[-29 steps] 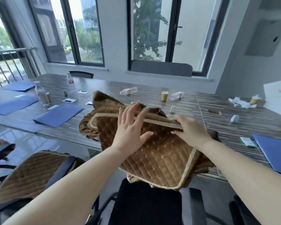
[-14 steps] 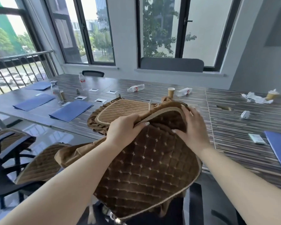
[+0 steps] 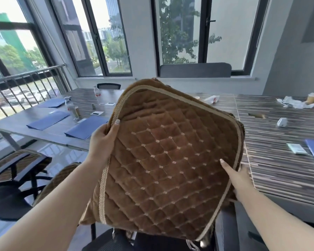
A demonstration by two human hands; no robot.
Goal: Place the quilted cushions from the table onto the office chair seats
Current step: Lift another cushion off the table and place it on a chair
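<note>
A brown quilted cushion [image 3: 170,160] with beige piping is lifted off the table and held up in front of me, its face tilted toward me. My left hand [image 3: 102,140] grips its left edge, thumb on the front. My right hand [image 3: 238,180] grips its right edge, one finger lying on the quilted face. A black office chair [image 3: 116,240] stands directly below the cushion, mostly hidden by it. Two chairs at the left, a nearer one [image 3: 60,178] and a farther one [image 3: 16,165], carry brown cushions on their seats.
The long striped table [image 3: 279,160] runs across the view with blue folders [image 3: 86,127], water bottles [image 3: 97,92], cards, a paper cup and crumpled tissues [image 3: 295,103]. A metal railing [image 3: 25,87] and windows stand behind. Another chair back [image 3: 108,86] shows at the far side.
Both hands have lifted the cushion off the pile and raised it upright toward me. My right hand slid down to the right edge. The cushion now hides whatever lay beneath it on the table.
</note>
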